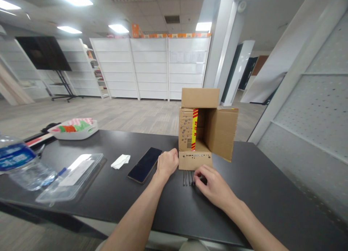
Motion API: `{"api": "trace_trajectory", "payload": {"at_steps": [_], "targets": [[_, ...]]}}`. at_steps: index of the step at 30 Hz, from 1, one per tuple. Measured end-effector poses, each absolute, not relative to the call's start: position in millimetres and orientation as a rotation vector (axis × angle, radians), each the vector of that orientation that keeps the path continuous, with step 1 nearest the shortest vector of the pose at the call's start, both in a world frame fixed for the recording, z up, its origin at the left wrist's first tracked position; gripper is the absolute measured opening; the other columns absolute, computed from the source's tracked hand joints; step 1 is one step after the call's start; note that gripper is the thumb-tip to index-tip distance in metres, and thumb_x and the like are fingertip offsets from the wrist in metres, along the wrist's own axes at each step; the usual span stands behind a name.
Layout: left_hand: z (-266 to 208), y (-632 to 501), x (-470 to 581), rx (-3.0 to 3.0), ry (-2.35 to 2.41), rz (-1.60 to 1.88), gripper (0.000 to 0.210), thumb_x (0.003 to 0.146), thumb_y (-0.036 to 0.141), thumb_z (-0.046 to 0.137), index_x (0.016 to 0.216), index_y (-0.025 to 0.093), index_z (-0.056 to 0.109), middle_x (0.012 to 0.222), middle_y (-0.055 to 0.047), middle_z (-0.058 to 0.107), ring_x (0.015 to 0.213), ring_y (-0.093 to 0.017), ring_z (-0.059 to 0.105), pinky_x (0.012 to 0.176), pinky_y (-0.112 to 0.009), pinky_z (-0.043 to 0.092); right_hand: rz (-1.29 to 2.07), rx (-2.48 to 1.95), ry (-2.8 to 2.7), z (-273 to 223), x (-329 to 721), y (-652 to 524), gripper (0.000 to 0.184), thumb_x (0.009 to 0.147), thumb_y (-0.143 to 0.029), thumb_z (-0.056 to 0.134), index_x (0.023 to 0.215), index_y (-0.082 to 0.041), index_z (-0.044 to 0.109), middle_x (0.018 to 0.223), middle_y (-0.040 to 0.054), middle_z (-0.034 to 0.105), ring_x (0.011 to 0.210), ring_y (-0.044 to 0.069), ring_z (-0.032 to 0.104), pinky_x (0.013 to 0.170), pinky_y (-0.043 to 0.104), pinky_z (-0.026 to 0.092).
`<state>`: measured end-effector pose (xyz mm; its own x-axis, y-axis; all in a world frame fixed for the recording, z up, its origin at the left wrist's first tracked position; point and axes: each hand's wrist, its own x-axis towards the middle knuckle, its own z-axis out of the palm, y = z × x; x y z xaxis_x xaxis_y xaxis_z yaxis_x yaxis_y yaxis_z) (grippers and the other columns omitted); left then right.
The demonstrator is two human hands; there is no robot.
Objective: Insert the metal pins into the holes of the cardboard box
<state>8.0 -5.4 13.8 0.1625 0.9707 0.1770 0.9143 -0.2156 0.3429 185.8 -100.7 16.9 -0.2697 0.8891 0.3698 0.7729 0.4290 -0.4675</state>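
A brown cardboard box (pixel 187 129) stands on the dark table with its flaps open toward me; yellow-and-red tape runs down its front. Its low front flap (pixel 195 164) carries a row of small holes. My left hand (pixel 168 162) is closed at the left edge of that flap, fingertips hidden. Several thin dark metal rods (pixel 186 178) lie side by side just below the flap, pointing toward me. Thumb and forefinger of my right hand (pixel 213 184) are pinched at the rightmost rod, whose upper part they partly cover.
Left of my left hand lie a black phone (pixel 145 164) and a crumpled white tissue (pixel 120 161). Farther left are a clear plastic case (pixel 73 178), a water bottle (pixel 24 164) and a white basket (pixel 76 134) with coloured wrappers. A white perforated panel (pixel 320 109) rises at right.
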Motion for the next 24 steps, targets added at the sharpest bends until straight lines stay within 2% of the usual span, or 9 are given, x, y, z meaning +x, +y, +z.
{"api": "trace_trajectory", "payload": {"at_steps": [10, 17, 24], "targets": [[12, -4, 8, 2.306, 1.854, 0.554, 0.032, 0.090, 0.024, 0.033, 0.091, 0.025, 0.065, 0.087, -0.007, 0.071, 0.082, -0.022, 0.066, 0.068, -0.027, 0.040, 0.078, -1.563, -2.025, 34, 190, -51, 0.006, 0.081, -0.016, 0.051, 0.079, -0.019, 0.055, 0.078, 0.0028, 0.058, 0.073, 0.017, 0.054, 0.066, 0.027, 0.038], [7, -2, 7, 2.328, 1.853, 0.578, 0.030, 0.090, 0.024, 0.034, 0.089, 0.025, 0.064, 0.085, -0.006, 0.071, 0.081, -0.021, 0.066, 0.067, -0.027, 0.038, 0.130, -1.732, -1.986, 31, 186, -40, 0.006, 0.082, -0.018, 0.051, 0.085, -0.021, 0.056, 0.067, -0.0005, 0.057, 0.058, 0.014, 0.051, 0.053, 0.024, 0.028], [7, -1, 8, 2.336, 1.854, 0.602, 0.029, 0.089, 0.023, 0.034, 0.087, 0.024, 0.063, 0.082, -0.005, 0.070, 0.079, -0.021, 0.066, 0.063, -0.027, 0.037, 0.137, -1.823, -1.992, 35, 184, -39, 0.006, 0.082, -0.020, 0.051, 0.085, -0.021, 0.057, 0.067, 0.0004, 0.059, 0.058, 0.014, 0.052, 0.051, 0.024, 0.023]]}}
